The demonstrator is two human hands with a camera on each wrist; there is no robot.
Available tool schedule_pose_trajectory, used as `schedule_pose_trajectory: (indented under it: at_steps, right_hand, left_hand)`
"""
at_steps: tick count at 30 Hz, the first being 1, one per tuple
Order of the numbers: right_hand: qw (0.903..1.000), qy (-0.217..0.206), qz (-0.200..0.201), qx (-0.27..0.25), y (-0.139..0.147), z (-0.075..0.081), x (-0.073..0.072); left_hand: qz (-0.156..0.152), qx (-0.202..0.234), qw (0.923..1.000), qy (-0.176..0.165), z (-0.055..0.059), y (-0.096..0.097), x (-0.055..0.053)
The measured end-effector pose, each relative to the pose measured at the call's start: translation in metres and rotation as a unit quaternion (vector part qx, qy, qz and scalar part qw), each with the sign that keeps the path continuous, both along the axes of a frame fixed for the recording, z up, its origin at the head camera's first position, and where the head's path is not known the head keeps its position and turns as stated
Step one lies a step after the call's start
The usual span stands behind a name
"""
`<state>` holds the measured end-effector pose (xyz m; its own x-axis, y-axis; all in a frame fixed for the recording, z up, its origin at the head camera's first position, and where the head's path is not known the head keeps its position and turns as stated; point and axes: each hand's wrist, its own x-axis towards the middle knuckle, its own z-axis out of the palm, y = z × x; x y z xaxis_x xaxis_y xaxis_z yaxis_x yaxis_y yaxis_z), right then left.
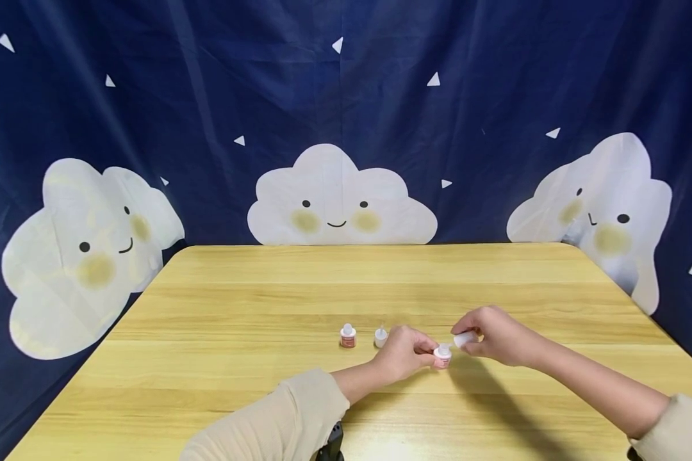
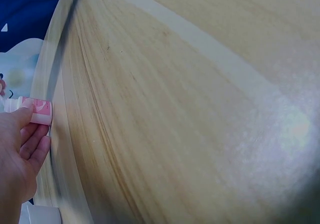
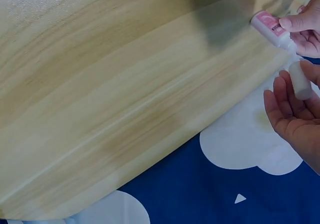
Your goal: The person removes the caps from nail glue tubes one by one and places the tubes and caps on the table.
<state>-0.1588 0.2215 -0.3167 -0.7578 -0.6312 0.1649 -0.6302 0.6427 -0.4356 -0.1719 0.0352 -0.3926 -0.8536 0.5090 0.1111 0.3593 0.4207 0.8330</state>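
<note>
My left hand (image 1: 402, 353) grips a small white bottle with a pink label (image 1: 441, 356), thumb on one side and fingers on the other. It stands upright on the table, its narrow white neck showing. Just right of that neck, my right hand (image 1: 498, 336) pinches a white cylindrical cap (image 3: 300, 80), tilted toward the bottle. Whether a brush on the cap touches the neck, I cannot tell. Beside the left hand, another white cap (image 1: 380, 338) stands with a thin clear stem pointing up. Further left is a second uncapped bottle with a darker red label (image 1: 348, 337).
All of this stands on a light wooden table (image 1: 236, 314). A dark blue curtain (image 1: 346, 96) printed with white clouds hangs behind its far edge. The right arm casts a long shadow across the wood.
</note>
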Motion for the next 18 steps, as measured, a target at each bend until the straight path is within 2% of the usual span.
schedule_pose_trajectory:
  at_steps: [6, 10, 18]
  right_hand:
    - [0.9995, 0.008, 0.021, 0.023, 0.0016, -0.0007, -0.0016]
    - [0.9992, 0.014, 0.028, 0.025, 0.0028, -0.001, -0.0013]
    - [0.9994, 0.02, 0.016, 0.022, 0.0072, 0.0008, 0.0007]
  left_hand:
    - [-0.001, 0.003, 1.0, 0.0, -0.0004, 0.0001, 0.0002]
    - [-0.003, 0.014, 0.9998, -0.013, -0.0006, -0.0001, 0.0002]
    - [-0.013, 0.025, 0.9995, -0.016, -0.0011, -0.0013, -0.0006]
